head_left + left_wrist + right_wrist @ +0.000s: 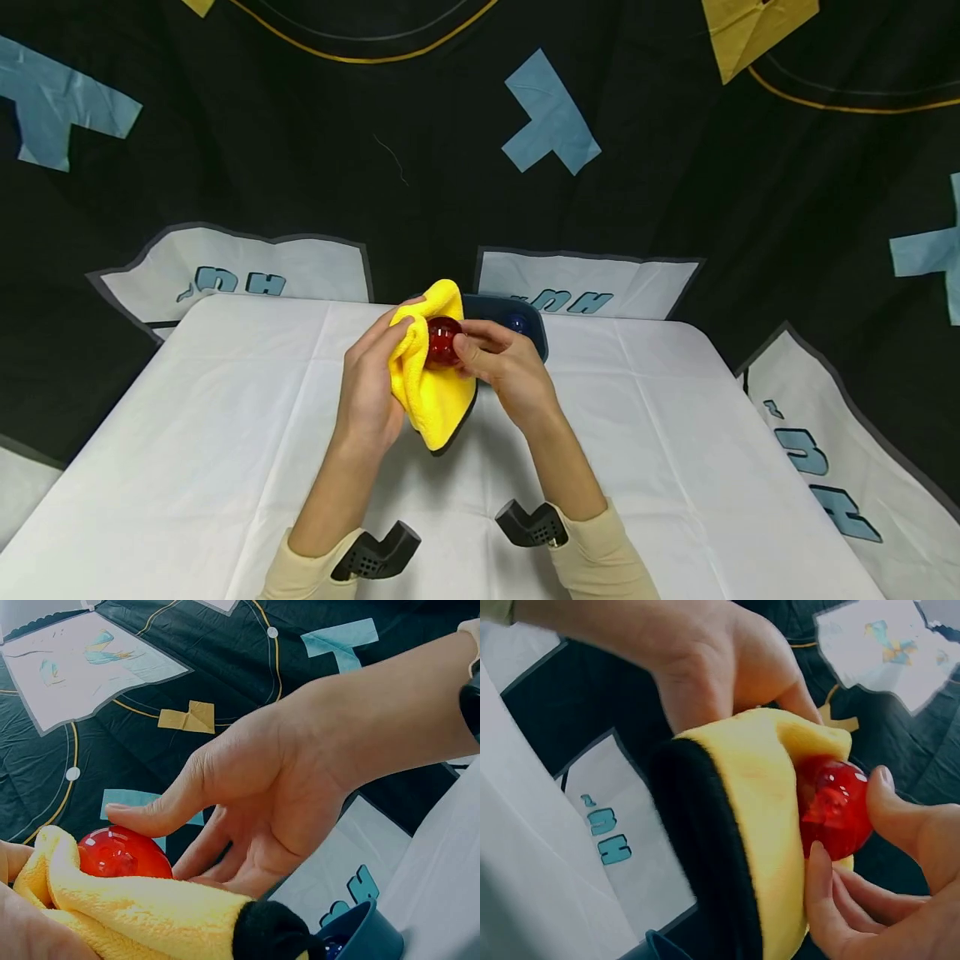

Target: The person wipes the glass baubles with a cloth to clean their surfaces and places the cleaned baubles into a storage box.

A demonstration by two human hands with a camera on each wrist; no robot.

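Note:
A shiny, see-through red ball [443,342] sits in the folds of a yellow cloth [442,408] with a black edge, held above the table. My left hand [371,383] grips the cloth from the left side, its fingers partly hidden behind the fabric. From the right, my right hand [513,371] pinches the ball between thumb and fingers. The right wrist view shows the red ball [836,810] half wrapped by the yellow cloth [761,802]. Behind the hands stands a dark blue container [536,329], partly covered by them.
Inside the container lies a dark blue ball [516,323]. A white-covered table [645,467] spreads under the hands. Beyond its far edge hangs a black cloth backdrop [420,167] with blue and yellow patches.

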